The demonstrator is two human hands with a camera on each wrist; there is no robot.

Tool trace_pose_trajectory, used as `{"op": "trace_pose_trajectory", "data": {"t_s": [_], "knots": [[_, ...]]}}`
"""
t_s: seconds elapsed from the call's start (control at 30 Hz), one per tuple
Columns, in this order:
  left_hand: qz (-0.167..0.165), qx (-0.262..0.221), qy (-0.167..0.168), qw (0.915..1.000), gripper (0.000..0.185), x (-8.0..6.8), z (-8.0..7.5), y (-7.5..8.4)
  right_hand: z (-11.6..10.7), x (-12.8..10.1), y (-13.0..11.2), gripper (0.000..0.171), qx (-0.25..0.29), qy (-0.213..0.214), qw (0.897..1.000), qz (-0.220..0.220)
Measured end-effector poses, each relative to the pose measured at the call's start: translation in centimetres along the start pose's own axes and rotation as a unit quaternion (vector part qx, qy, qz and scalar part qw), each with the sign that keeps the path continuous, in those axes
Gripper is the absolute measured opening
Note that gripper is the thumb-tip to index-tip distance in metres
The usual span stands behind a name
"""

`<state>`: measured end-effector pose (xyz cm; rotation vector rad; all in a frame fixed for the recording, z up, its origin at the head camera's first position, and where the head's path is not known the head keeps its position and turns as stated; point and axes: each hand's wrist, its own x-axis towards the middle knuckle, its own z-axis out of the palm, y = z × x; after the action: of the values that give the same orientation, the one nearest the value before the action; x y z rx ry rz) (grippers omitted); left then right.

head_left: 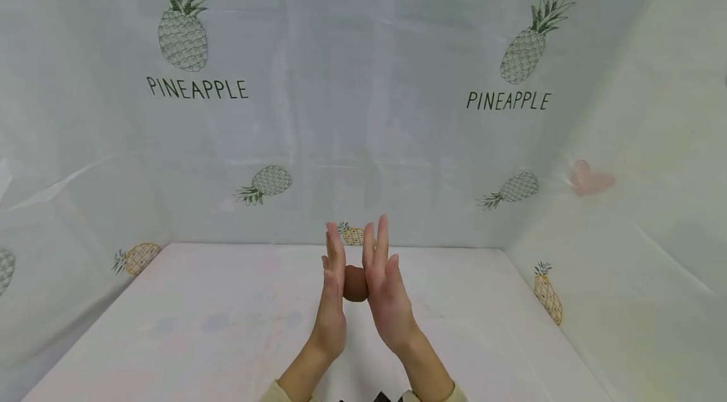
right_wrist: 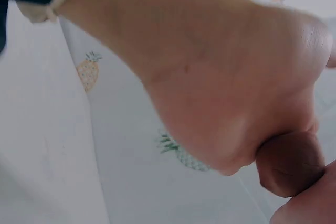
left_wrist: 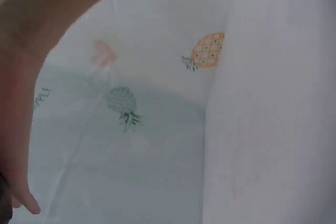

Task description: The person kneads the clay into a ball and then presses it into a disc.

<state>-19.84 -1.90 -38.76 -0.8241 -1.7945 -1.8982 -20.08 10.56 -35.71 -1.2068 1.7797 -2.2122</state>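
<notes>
A small brown ball [head_left: 354, 283] of soft-looking material sits pressed between my two flat palms, held above the white table [head_left: 227, 320]. My left hand [head_left: 334, 288] stands upright on its left side with straight fingers. My right hand [head_left: 384, 282] presses from the right, fingers straight and pointing up. In the right wrist view the brown ball [right_wrist: 290, 163] shows under the heel of the right hand [right_wrist: 226, 77], with the other palm at the bottom corner. The left wrist view shows only the edge of the left hand [left_wrist: 18, 129] and the wall.
White sheeting printed with pineapples [head_left: 183, 26] and the word PINEAPPLE covers the back and side walls. The table runs back to the rear wall [head_left: 363, 137], with walls closing in at left and right [head_left: 625, 231].
</notes>
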Motion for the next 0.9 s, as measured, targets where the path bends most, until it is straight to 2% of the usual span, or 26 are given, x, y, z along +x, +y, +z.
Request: {"op": "trace_pose_trajectory", "data": {"t_s": [0.17, 0.3, 0.4, 0.53, 0.63, 0.77, 0.9], "knots": [[-0.008, -0.026, -0.019, 0.9994, 0.067, -0.8, 0.9, 1.3, -0.8, 0.2, 0.4, 0.058, -0.011, 0.017, 1.0, 0.007], [0.03, -0.024, -0.031, 0.9988, 0.068, -1.1, 1.2, 2.1, -1.1, 0.3, 1.1, 0.058, -0.003, 0.009, 1.0, 0.027], [0.059, -0.006, -0.019, 0.9981, 0.069, -0.8, 0.7, 2.4, -0.9, 0.4, 1.5, 0.058, 0.001, -0.017, 0.999, 0.048], [0.064, 0.012, 0.008, 0.9978, 0.07, 0.0, -0.6, 2.4, 0.0, 0.4, 2.0, 0.056, -0.007, -0.043, 0.997, 0.065], [0.058, 0.035, 0.033, 0.9971, 0.072, 0.6, -1.7, 1.9, 0.9, 0.4, 2.2, 0.054, -0.021, -0.049, 0.996, 0.068], [0.019, 0.055, 0.062, 0.9964, 0.071, 1.3, -2.9, 0.9, 2.1, 0.2, 1.9, 0.053, -0.051, -0.05, 0.996, 0.059], [-0.012, 0.044, 0.058, 0.9973, 0.072, 1.6, -3.1, 0.1, 2.5, 0.1, 1.4, 0.055, -0.064, -0.042, 0.996, 0.037]]}}
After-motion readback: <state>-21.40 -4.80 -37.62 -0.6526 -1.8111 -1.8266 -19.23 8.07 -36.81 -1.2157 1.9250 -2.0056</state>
